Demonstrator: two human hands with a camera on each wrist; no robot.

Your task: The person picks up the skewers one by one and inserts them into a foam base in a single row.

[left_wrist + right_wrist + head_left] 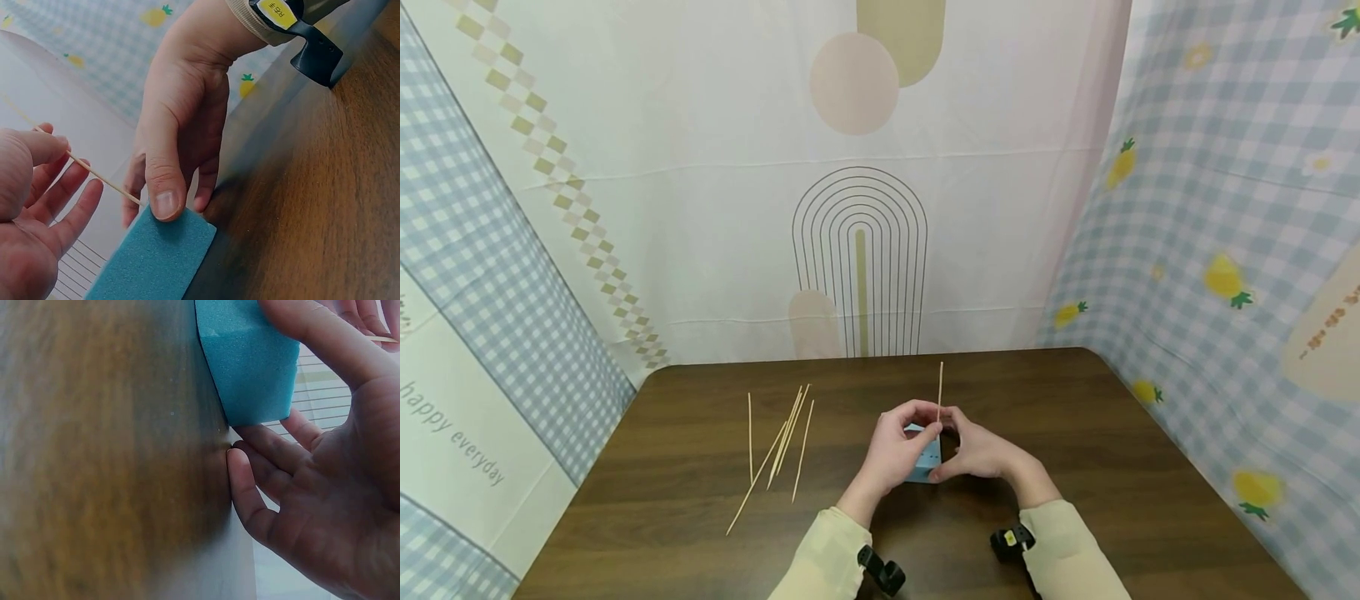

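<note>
Between thumb and fingertips, my left hand pinches a thin wooden skewer that stands nearly upright in the head view. Its lower end meets the edge of a blue foam block in the left wrist view. That block rests on the table, with small dark holes dotting its top; my hands hide part of it. My right hand grips the block from the right, thumb over the near side. In the right wrist view its other fingers reach around the far end, low against the tabletop.
Several loose skewers lie on the left of the brown wooden table, some crossing. A printed cloth hangs behind the table's back edge, and checked cloths hang along both sides.
</note>
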